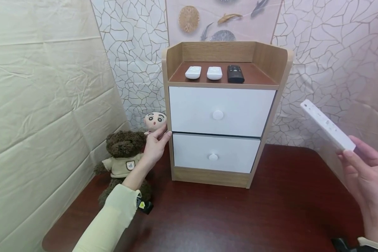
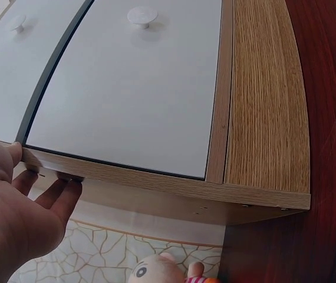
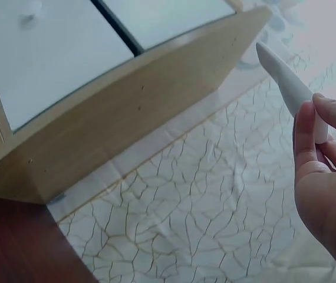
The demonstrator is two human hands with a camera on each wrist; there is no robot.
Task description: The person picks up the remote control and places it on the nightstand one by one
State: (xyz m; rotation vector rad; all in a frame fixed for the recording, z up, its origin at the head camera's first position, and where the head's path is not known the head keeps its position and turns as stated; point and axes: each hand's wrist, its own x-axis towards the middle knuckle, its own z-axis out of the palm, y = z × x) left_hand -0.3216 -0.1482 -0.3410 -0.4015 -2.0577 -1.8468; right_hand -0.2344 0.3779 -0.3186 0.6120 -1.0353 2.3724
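A small wooden cabinet with two white drawers stands on the table, both drawers closed. My left hand touches its left edge, the thumb at the front edge and the fingertips against the outer side panel. Off to the cabinet's right, my right hand pinches one end of a long white remote control between thumb and fingers, holding it tilted in the air. On the cabinet's top shelf lie a white remote, a second white remote and a black remote.
A brown teddy bear in a beige shirt sits left of the cabinet, beside my left forearm. Behind it is a round-headed plush doll. Dark red tabletop spreads in front, with a cream cloth on the left and patterned wall covering behind.
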